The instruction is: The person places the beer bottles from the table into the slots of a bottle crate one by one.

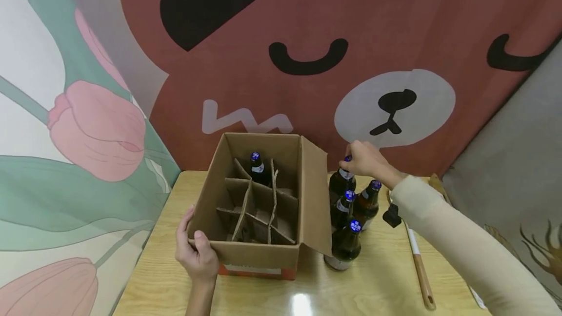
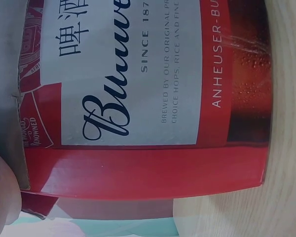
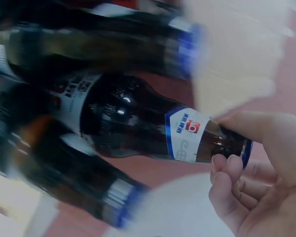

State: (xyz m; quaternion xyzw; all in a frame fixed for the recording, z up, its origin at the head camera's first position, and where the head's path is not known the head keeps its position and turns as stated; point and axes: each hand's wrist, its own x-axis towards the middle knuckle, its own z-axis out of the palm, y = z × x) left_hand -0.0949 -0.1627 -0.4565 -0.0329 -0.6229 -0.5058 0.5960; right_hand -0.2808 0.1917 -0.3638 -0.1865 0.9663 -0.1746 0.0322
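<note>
An upright cardboard beer box stands with its top flaps apart, its inside split by cardboard dividers. One dark bottle sits in a far compartment. My left hand grips the box's near left corner, thumb over the rim. To the right of the box, my right hand pinches the neck of a brown beer bottle just below its blue cap. Three more blue-capped bottles are grouped close by: a middle bottle, a right bottle and a near bottle.
The box's right flap leans outward, close against the bottles. A long utensil with a wooden handle lies at the right of the wooden table. Behind the table hangs a curtain with a bear print.
</note>
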